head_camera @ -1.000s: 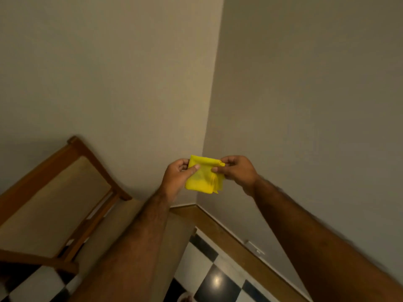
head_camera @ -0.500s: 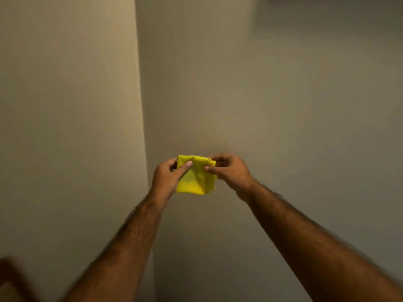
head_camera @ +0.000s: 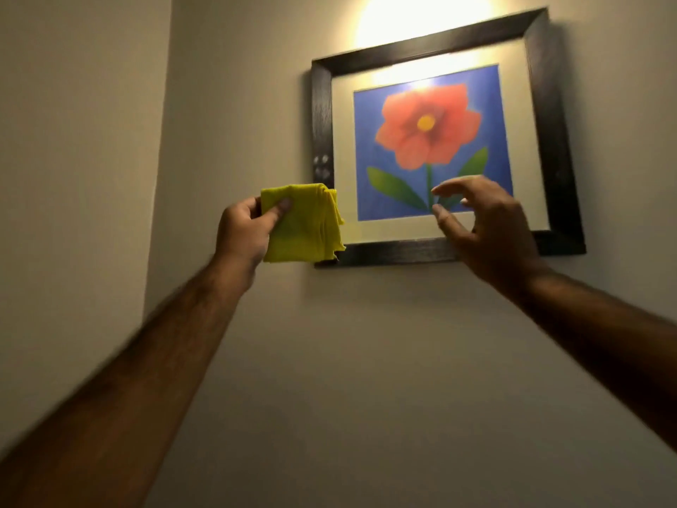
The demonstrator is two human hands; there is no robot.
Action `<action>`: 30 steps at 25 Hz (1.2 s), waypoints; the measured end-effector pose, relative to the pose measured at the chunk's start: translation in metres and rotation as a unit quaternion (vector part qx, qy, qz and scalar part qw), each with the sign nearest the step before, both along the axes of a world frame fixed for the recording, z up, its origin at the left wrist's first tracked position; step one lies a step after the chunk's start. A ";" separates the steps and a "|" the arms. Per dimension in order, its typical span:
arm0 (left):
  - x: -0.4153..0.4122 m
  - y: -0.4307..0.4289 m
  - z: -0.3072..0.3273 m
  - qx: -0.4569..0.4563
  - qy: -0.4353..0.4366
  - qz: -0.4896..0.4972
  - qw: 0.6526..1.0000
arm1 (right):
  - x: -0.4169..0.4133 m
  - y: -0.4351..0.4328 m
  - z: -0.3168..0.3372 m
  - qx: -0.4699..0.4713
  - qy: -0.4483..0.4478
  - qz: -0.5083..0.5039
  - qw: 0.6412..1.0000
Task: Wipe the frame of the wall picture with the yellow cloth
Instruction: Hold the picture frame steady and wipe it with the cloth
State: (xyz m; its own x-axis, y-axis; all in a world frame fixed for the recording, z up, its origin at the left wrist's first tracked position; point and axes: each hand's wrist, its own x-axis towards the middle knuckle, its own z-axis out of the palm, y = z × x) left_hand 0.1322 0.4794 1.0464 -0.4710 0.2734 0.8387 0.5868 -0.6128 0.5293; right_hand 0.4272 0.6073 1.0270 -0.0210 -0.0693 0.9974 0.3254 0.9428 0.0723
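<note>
A wall picture with a red flower on blue hangs in a dark wooden frame [head_camera: 553, 133] at upper right. The folded yellow cloth [head_camera: 304, 225] is raised in front of the frame's lower left corner, pinched by my left hand [head_camera: 247, 232] between thumb and fingers. Whether the cloth touches the frame I cannot tell. My right hand [head_camera: 480, 229] is held up in front of the picture's lower edge, fingers spread and curled, holding nothing. It hides part of the bottom rail and the flower's stem.
A bright light glows on the wall [head_camera: 366, 361] just above the frame's top rail. The room corner [head_camera: 161, 177] runs vertically to the left of the picture. Pale spots [head_camera: 321, 166] mark the frame's left rail.
The view has lifted up the wall and the picture has come into sight. My right hand let go of the cloth and moved right. My left hand alone holds the cloth, raised higher.
</note>
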 end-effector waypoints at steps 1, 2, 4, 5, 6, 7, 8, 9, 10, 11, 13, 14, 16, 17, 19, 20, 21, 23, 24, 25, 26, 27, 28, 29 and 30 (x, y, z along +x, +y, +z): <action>0.004 0.004 0.019 0.009 0.004 0.008 1.000 | 0.016 0.007 0.018 0.032 0.001 -0.050 0.998; 0.006 0.008 0.036 0.017 0.009 0.020 1.000 | 0.032 0.014 0.034 0.050 0.001 -0.093 0.994; 0.007 0.020 0.067 0.033 0.012 0.045 0.998 | 0.061 0.028 0.062 0.050 -0.001 -0.163 0.985; 0.006 0.026 0.080 0.041 0.006 0.056 0.998 | 0.073 0.035 0.074 0.032 0.000 -0.194 0.980; 0.005 0.032 0.094 0.049 -0.004 0.064 0.997 | 0.084 0.042 0.084 0.009 0.003 -0.220 0.975; 0.004 0.037 0.106 0.055 -0.014 0.072 0.996 | 0.092 0.048 0.093 -0.016 0.003 -0.240 0.971; 0.003 0.042 0.118 0.059 -0.024 0.075 0.995 | 0.097 0.053 0.102 -0.041 -0.004 -0.255 0.966; 0.000 0.046 0.127 0.060 -0.035 0.070 0.995 | 0.099 0.058 0.105 -0.063 -0.016 -0.269 0.961; -0.001 0.051 0.136 0.060 -0.046 0.056 0.996 | 0.100 0.065 0.108 -0.078 -0.027 -0.279 0.957; -0.002 0.056 0.142 0.057 -0.053 0.051 0.996 | 0.100 0.071 0.110 -0.090 -0.036 -0.285 0.954; 0.002 0.068 0.146 0.056 -0.039 0.121 0.990 | 0.098 0.085 0.105 -0.112 -0.056 -0.286 0.950; 0.005 0.074 0.145 0.067 -0.017 0.182 0.981 | 0.096 0.093 0.100 -0.119 -0.066 -0.287 0.948; 0.012 0.082 0.137 0.118 0.044 0.281 0.951 | 0.090 0.108 0.087 -0.127 -0.073 -0.288 0.946; 0.014 0.083 0.134 0.149 0.082 0.324 0.931 | 0.087 0.113 0.082 -0.125 -0.067 -0.284 0.948; 0.018 0.084 0.131 0.181 0.202 0.414 0.869 | 0.083 0.120 0.078 -0.118 -0.049 -0.273 0.954; 0.020 0.087 0.128 0.181 0.269 0.436 0.840 | 0.081 0.122 0.077 -0.114 -0.045 -0.270 0.955; 0.021 0.092 0.122 0.172 0.315 0.443 0.821 | 0.079 0.124 0.076 -0.109 -0.041 -0.272 0.955; 0.020 0.103 0.101 0.134 0.343 0.420 0.830 | 0.075 0.127 0.071 -0.094 -0.028 -0.285 0.953; 0.018 0.108 0.087 0.106 0.344 0.399 0.843 | 0.074 0.129 0.069 -0.090 -0.019 -0.295 0.951; 0.016 0.111 0.073 0.077 0.348 0.381 0.853 | 0.072 0.130 0.068 -0.085 -0.009 -0.305 0.949; 0.014 0.114 0.059 0.057 0.352 0.371 0.858 | 0.071 0.130 0.067 -0.080 -0.002 -0.313 0.946; 0.012 0.115 0.045 0.047 0.352 0.367 0.860 | 0.070 0.130 0.068 -0.076 0.001 -0.318 0.945; 0.010 0.115 0.030 0.043 0.349 0.369 0.860 | 0.070 0.129 0.068 -0.074 -0.001 -0.319 0.945; 0.010 0.116 0.012 0.038 0.346 0.374 0.859 | 0.070 0.128 0.068 -0.075 -0.002 -0.319 0.945; 0.010 0.116 -0.008 0.031 0.344 0.380 0.858 | 0.070 0.128 0.068 -0.076 -0.003 -0.318 0.945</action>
State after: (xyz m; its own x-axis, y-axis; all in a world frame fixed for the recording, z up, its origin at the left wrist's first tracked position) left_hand 0.1423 0.5954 1.0383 0.1184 0.0515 0.9916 0.9901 0.0699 -0.1218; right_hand 0.4975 0.7348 1.0945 -0.0158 0.1031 0.9946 0.8302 0.5557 -0.0444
